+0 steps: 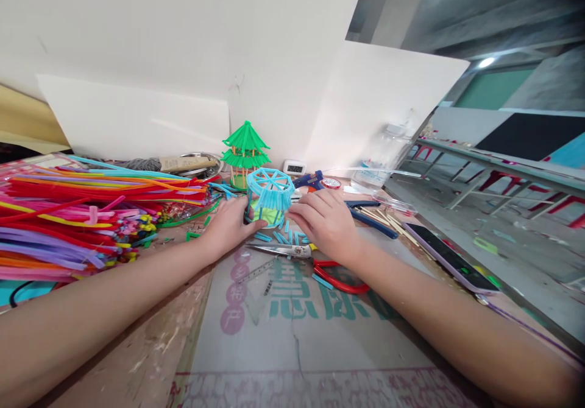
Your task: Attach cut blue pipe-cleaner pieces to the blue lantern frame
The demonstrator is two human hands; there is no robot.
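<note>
A small blue pavilion model (pixel 270 196) made of pipe cleaner pieces stands upright, with a light green base inside its frame. From its left side, my left hand (pixel 231 222) grips the bottom, thumb at the front and fingers reaching behind. Close by on the right is my right hand (pixel 326 218), its fingers pinched together beside the model; whatever is between the fingertips is hidden. Short blue pipe cleaner pieces (pixel 287 236) lie in front of the model. Under my right hand are scissors (pixel 340 279) with red handles, blades pointing left.
Bundles of coloured pipe cleaners (pixel 91 213) fill the left side. Behind stand a green tiered tree-like model (pixel 247 146), a small digital clock (pixel 295 167) and a blue glue gun (pixel 311 180). To the right lie pliers (pixel 377 220), wooden sticks (pixel 397 228), a phone (pixel 450 257) and a clear bottle (pixel 379 158).
</note>
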